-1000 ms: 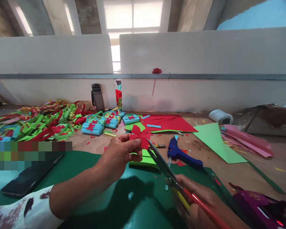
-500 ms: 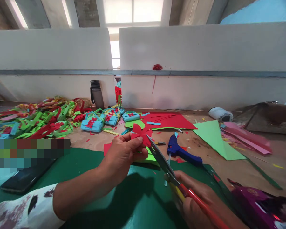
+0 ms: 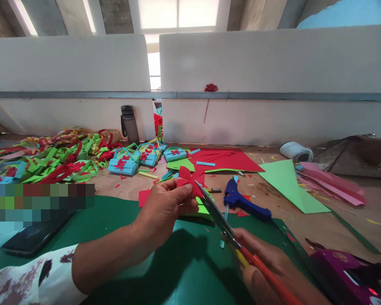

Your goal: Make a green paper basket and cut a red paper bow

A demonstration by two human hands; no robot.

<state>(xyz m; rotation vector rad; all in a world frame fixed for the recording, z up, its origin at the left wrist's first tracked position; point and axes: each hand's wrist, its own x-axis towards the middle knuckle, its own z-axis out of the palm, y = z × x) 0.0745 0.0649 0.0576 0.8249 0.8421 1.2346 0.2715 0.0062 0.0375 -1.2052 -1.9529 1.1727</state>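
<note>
Between the thumb and fingers of my left hand (image 3: 165, 203) is a red paper flower (image 3: 187, 178) with several petals. My right hand (image 3: 266, 262) grips a pair of scissors (image 3: 220, 218) with red and yellow handles. The blade tips meet the flower's right side near its middle; whether paper lies between the blades is hard to see. Below the hands spreads a dark green mat (image 3: 123, 231). A blue glue gun (image 3: 244, 201) lies just right of the scissors. Red and green paper pieces (image 3: 205, 207) lie partly hidden behind my left hand.
Small blue paper bags (image 3: 123, 163) with red flowers stand behind my left hand. Paper strips (image 3: 63, 156) are heaped at left, beside a dark bottle (image 3: 130, 125). Red sheets (image 3: 225, 160) and a light green sheet (image 3: 292, 184) lie farther back. A phone (image 3: 34, 235) rests at left.
The scissors' handles have drawn closer together in my right hand. The blades stay at the flower, which my left hand holds in nearly the same place. The view has shifted slightly.
</note>
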